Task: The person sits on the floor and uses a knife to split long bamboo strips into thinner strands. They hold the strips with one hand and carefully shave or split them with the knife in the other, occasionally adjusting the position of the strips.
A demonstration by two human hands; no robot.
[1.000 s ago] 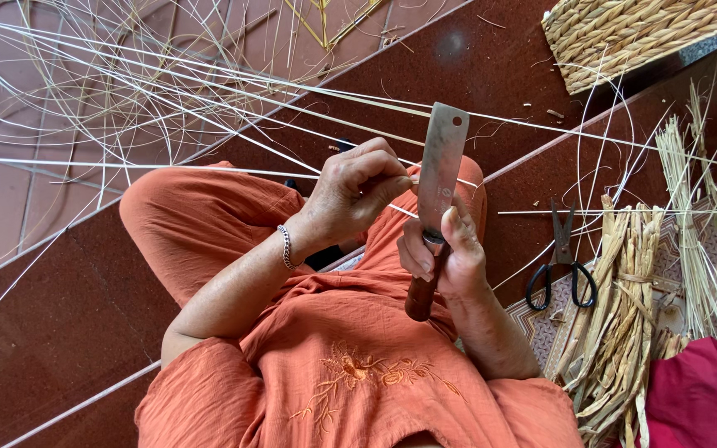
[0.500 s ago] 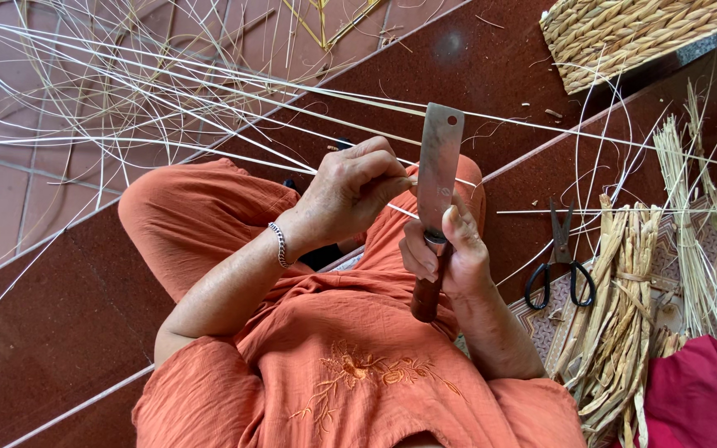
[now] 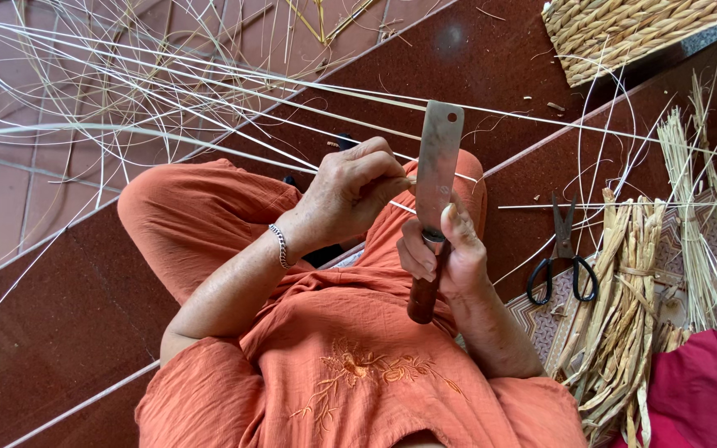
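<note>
The cleaver is kept upright, clasped by the right hand at its handle. The thin cane strip stays pinched in the closed left hand against the blade; hardly any shift is noted since a second ago.

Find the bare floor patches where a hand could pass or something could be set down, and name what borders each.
Bare dark floor lies below the loose strips, beside the orange-clad knee. A smaller patch sits between knee and scissors. Crowded: the reed bundle and woven basket.

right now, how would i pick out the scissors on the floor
Look right of the person's orange-clad lap to the bundle of dried reed stalks. The scissors lie at its left edge, blades pointing away from the person. Their black loop handles stand out among the pale fibres.
</note>
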